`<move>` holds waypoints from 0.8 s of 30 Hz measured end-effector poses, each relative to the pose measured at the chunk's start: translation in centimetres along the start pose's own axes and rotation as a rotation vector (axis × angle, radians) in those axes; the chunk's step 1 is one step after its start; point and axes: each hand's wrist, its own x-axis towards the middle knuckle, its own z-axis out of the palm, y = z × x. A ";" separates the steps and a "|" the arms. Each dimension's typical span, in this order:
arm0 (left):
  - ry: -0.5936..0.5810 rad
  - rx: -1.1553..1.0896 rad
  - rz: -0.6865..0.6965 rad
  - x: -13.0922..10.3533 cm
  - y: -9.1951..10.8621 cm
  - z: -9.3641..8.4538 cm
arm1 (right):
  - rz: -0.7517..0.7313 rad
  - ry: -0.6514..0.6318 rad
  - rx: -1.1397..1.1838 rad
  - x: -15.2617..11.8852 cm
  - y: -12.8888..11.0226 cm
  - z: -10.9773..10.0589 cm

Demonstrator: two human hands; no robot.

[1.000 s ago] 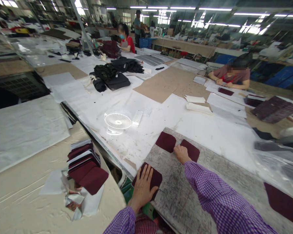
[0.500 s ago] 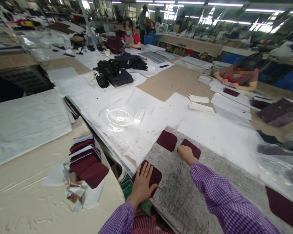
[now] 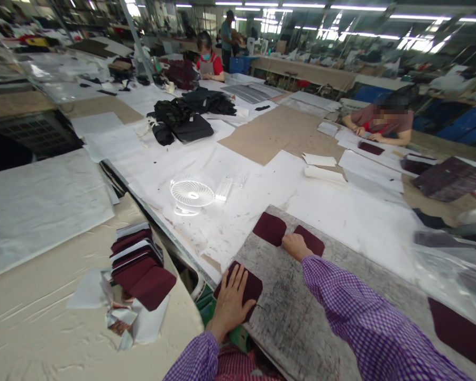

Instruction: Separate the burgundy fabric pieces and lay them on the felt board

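Note:
My left hand (image 3: 230, 301) lies flat with spread fingers on a maroon fabric piece (image 3: 254, 284) at the near left corner of a grey, scuffed board (image 3: 301, 312). Toward the board's far edge, my right hand (image 3: 295, 246) is closed, its fingers curled under; whatever they may hold is hidden. It sits between two more maroon pieces, one on its left (image 3: 268, 227) and another on its right (image 3: 312, 241), partly covered by the hand. A larger maroon piece (image 3: 458, 330) rests at the board's right end.
To the left, a stack of maroon and pale pieces (image 3: 145, 278) lies on a cream-covered surface (image 3: 39, 328). A white fan (image 3: 192, 191) stands on the white table (image 3: 262, 185). Dark folded fabric (image 3: 192, 127) lies beyond. Co-workers sit at the far side and at the right.
My right hand has shifted slightly left, toward the far-left maroon piece. My left hand stays pressed on its piece. The view has turned a little.

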 end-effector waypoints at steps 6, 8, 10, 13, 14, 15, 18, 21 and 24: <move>-0.001 0.001 0.010 -0.1 0.0 -0.1 | 0.039 0.039 0.063 -0.2 0.5 1.0; -0.004 -0.002 0.010 -0.1 0.0 -0.1 | 0.054 0.066 0.091 -0.4 1.1 1.4; -0.010 -0.003 0.005 -0.1 0.0 -0.1 | 0.070 0.096 0.119 -0.8 2.0 1.8; -0.015 -0.004 -0.003 0.0 0.0 -0.1 | 0.074 0.127 0.163 -1.6 3.4 2.2; -0.014 -0.004 -0.004 0.0 0.0 -0.1 | 0.063 0.132 0.177 -1.9 3.8 2.3; -0.011 -0.005 -0.003 0.0 0.0 -0.2 | 0.048 0.135 0.188 -2.1 4.0 2.3; -0.004 -0.004 0.005 0.1 0.0 -0.2 | -0.002 0.134 0.198 -2.4 4.1 2.1; -0.005 0.004 0.004 0.1 0.1 -0.2 | -0.007 0.118 0.171 -2.0 3.5 1.8; -0.008 0.011 0.005 0.1 0.1 -0.2 | 0.012 0.104 0.124 -1.5 2.7 1.5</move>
